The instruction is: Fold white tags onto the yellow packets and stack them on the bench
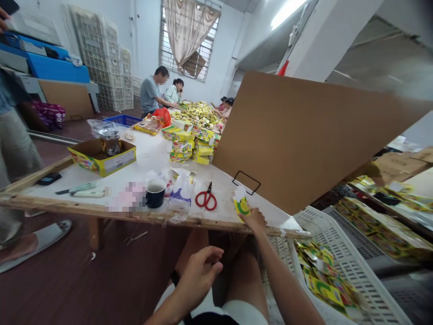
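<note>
My right hand (255,220) rests at the near edge of the white table (149,158), fingers closed on a small yellow and green packet (241,204). My left hand (199,273) hovers below the table edge over my lap, fingers loosely curled with nothing visible in them. Red-handled scissors (206,198) lie just left of the packet. A large brown cardboard sheet (304,135) stands tilted on the table right behind my right hand.
A dark mug (155,193), a yellow open box (103,155) and stacks of yellow packets (189,142) sit on the table. A white plastic crate (338,266) with packets stands at my right. Several people work at the far end. A person stands at the left edge.
</note>
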Tool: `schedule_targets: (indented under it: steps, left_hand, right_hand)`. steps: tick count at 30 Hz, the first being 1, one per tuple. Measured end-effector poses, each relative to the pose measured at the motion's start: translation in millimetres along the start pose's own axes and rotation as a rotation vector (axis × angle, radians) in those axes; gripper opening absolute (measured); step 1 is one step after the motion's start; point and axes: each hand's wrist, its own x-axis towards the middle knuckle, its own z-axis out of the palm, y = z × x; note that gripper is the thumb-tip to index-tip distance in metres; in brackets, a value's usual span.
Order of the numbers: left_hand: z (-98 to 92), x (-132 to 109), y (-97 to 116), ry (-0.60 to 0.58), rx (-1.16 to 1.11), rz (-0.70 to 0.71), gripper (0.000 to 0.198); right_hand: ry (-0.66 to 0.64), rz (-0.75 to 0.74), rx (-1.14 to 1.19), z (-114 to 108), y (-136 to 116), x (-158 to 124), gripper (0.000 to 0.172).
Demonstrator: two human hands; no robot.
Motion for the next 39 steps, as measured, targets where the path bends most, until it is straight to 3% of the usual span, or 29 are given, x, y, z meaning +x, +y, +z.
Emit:
schedule_targets:
  steps: [4,7,10,13,14,16,18,21,23,25,29,33,36,39]
  left_hand:
    - [-0.9,1.3,-3.1,0.002,-0.026,0.013,0.024]
    - [-2.3,3.1,-1.3,0.067,-0.084,-0.009,0.026]
    - [-1.3,4.7,3.7,0.143,-0.220,0.004,0.033]
    - [0.3,4.9,8.7,0.167,-0.289,0.021,0.034]
    - [0.5,4.7,9.7,0.160,-0.265,-0.001,0.034]
    - [0.2,3.8,10.7,0.112,-0.179,-0.059,0.033]
    - [0.0,2.3,10.6,0.038,-0.102,-0.063,0.030]
    - [1.0,-0.4,9.5,-0.007,-0.032,-0.009,0.026]
    - [2.2,-2.0,8.7,-0.019,-0.013,-0.013,0.027]
    - [3.1,-2.9,8.7,-0.022,-0.006,-0.024,0.028]
    - [2.8,-3.4,11.6,-0.011,-0.024,-0.027,0.028]
    - [0.5,-4.2,13.3,-0.005,-0.030,-0.046,0.028]
    - [-1.5,-5.8,13.0,-0.011,-0.027,-0.041,0.028]
    - [-1.9,-7.6,12.4,-0.012,-0.016,-0.027,0.029]
  right_hand:
    - [0.028,-0.008,0.156,-16.6,-11.1,-2.2,0.025]
    - [-0.015,-0.024,0.318,-27.2,-26.1,-23.7,0.037]
    - [-0.126,-0.070,0.457,-32.1,-44.0,-82.7,0.042]
    - [-0.371,-0.115,0.606,-38.0,-61.9,-150.3,0.036]
    - [-0.363,-0.149,0.559,-41.7,-66.8,-166.2,0.033]
    - [-0.228,-0.293,0.404,-51.1,-73.0,-182.8,0.031]
    - [-0.194,-0.502,0.259,-59.8,-73.8,-183.5,0.039]
    - [-0.339,-0.676,0.204,-64.8,-68.3,-175.2,0.038]
    - [-0.334,-0.654,0.234,-62.6,-63.1,-173.0,0.033]
    - [-0.248,-0.617,0.260,-58.3,-58.7,-174.3,0.029]
    - [-0.121,-0.586,0.261,-51.8,-54.6,-178.5,0.039]
    - [-0.199,-0.526,0.313,-52.3,-55.5,-178.8,0.031]
    - [-0.205,-0.571,0.314,-53.6,-53.9,-176.5,0.039]
    - [-0.307,-0.597,0.320,-51.8,-47.0,-172.4,0.042]
